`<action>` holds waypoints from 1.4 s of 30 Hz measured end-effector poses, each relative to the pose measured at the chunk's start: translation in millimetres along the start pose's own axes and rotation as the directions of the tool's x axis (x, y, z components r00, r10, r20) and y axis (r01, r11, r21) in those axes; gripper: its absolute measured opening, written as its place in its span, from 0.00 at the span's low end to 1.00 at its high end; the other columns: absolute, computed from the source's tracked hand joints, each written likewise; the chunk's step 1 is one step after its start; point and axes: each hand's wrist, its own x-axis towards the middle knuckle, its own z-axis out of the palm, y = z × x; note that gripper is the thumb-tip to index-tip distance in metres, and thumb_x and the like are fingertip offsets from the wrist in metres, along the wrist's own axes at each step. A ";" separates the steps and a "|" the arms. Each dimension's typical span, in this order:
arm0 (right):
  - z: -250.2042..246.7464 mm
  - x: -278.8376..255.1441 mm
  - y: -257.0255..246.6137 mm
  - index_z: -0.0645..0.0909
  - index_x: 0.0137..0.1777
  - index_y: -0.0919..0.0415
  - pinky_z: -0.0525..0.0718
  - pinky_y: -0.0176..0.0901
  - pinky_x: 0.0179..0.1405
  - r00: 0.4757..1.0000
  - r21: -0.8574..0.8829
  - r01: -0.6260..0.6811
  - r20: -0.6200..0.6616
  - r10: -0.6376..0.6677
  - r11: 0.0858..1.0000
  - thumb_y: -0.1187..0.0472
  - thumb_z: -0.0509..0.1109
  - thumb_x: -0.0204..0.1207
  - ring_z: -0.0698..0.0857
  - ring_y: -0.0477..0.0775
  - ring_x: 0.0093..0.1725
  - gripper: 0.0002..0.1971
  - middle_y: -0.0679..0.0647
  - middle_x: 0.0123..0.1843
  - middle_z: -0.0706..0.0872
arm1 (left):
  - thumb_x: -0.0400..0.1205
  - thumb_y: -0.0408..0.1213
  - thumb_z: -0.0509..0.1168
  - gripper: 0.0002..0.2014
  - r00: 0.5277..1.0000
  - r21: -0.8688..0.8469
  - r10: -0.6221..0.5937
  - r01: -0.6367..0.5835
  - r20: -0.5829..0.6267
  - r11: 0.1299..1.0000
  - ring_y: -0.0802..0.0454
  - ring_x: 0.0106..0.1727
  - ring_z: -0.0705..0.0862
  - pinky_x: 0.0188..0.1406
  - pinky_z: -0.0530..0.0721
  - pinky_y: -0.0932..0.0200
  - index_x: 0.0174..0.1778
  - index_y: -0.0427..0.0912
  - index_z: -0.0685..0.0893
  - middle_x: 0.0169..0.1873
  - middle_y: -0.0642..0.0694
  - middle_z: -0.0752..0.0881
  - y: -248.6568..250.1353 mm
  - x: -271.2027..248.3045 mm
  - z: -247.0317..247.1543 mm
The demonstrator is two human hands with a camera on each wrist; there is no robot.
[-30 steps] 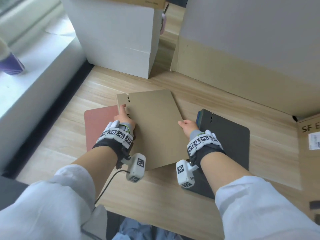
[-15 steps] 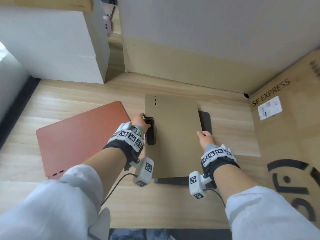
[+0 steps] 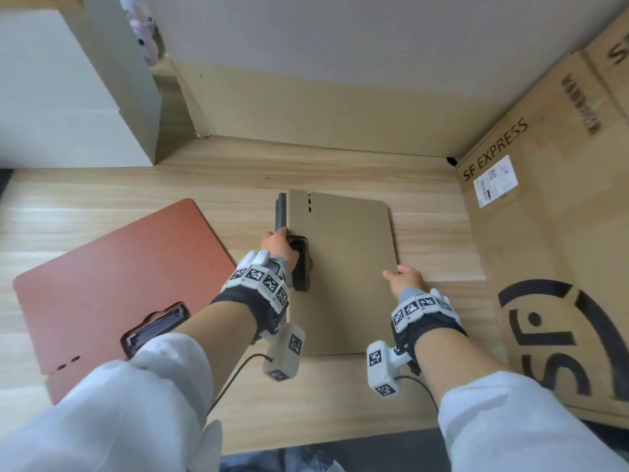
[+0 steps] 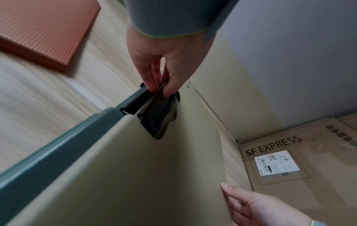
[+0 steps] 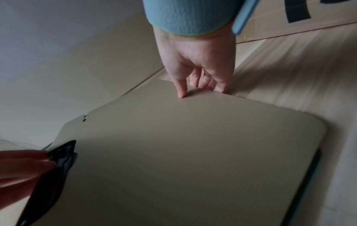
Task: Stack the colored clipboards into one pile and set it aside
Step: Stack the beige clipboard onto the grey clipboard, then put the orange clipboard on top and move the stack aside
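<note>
With our left hand (image 3: 279,246) pinching the black clip (image 3: 301,262) and our right hand (image 3: 403,278) gripping the opposite edge, the tan clipboard (image 3: 343,267) lies on the dark clipboard (image 3: 280,212), while the red clipboard (image 3: 112,267) waits on the counter (image 3: 340,396) at nine o'clock, long axis slanting toward two, nearer our left hand.

Three clipboards show: a tan one (image 3: 343,267) under both hands, a dark green one (image 4: 48,146) beneath it by the left hand's fingers, and a red one (image 3: 115,277) well left of the left hand (image 3: 280,248). Two hands, the right (image 3: 405,279) at the tan board's edge. Three black clips: two (image 4: 154,107) pinched by the left hand, one (image 3: 155,327) on the red board. Two cardboard boxes (image 3: 551,233) right of the right hand; one white box (image 3: 68,97) far left.
</note>
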 end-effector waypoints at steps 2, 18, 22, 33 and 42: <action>0.7 1.0 -2.2 0.69 0.77 0.62 0.71 0.47 0.71 1.000 -0.015 -0.012 0.004 0.012 1.000 0.59 0.65 0.79 0.74 0.61 0.75 0.26 0.58 0.77 0.73 | 0.79 0.29 0.61 0.27 1.000 0.006 -0.027 0.027 -0.003 1.000 0.35 0.64 0.81 0.67 0.79 0.51 0.77 0.43 0.69 0.71 0.34 0.71 -0.7 -0.4 -0.6; 2.3 0.6 -19.1 0.69 0.77 0.62 0.74 0.46 0.67 0.998 -0.109 -0.054 0.011 0.056 0.993 0.62 0.68 0.77 0.76 0.62 0.72 0.28 0.60 0.75 0.75 | 0.80 0.30 0.61 0.29 1.000 0.019 -0.007 0.007 0.024 1.000 0.34 0.66 0.80 0.66 0.80 0.47 0.79 0.44 0.64 0.72 0.35 0.73 -12.1 13.6 -2.4; 7.3 -0.1 -26.5 0.72 0.71 0.60 0.76 0.45 0.57 0.996 -0.052 0.023 -0.088 -0.027 0.998 0.67 0.68 0.75 0.76 0.64 0.69 0.24 0.61 0.75 0.69 | 0.84 0.39 0.59 0.26 1.000 0.006 0.005 -0.005 0.023 1.000 0.34 0.66 0.80 0.65 0.78 0.47 0.79 0.43 0.66 0.74 0.36 0.71 -25.2 13.5 -7.2; 97.0 -44.3 -96.9 0.82 0.39 0.54 0.73 0.39 0.37 0.926 0.051 0.329 0.178 -0.332 0.943 0.68 0.62 0.76 0.75 0.50 0.32 0.11 0.49 0.36 0.80 | 0.80 0.33 0.55 0.25 0.933 0.229 -0.307 0.346 -0.189 0.910 0.33 0.74 0.68 0.73 0.71 0.38 0.75 0.52 0.68 0.74 0.36 0.69 -169.9 26.5 -106.4; 177.6 -86.2 -132.4 0.79 0.40 0.58 0.81 0.34 0.34 0.843 0.063 0.351 0.413 -0.345 0.934 0.69 0.61 0.78 0.78 0.46 0.28 0.09 0.49 0.32 0.78 | 0.84 0.42 0.51 0.22 0.763 0.055 -0.608 0.632 -0.220 0.773 0.26 0.82 0.53 0.82 0.54 0.35 0.77 0.47 0.66 0.82 0.33 0.51 -268.2 14.0 -147.6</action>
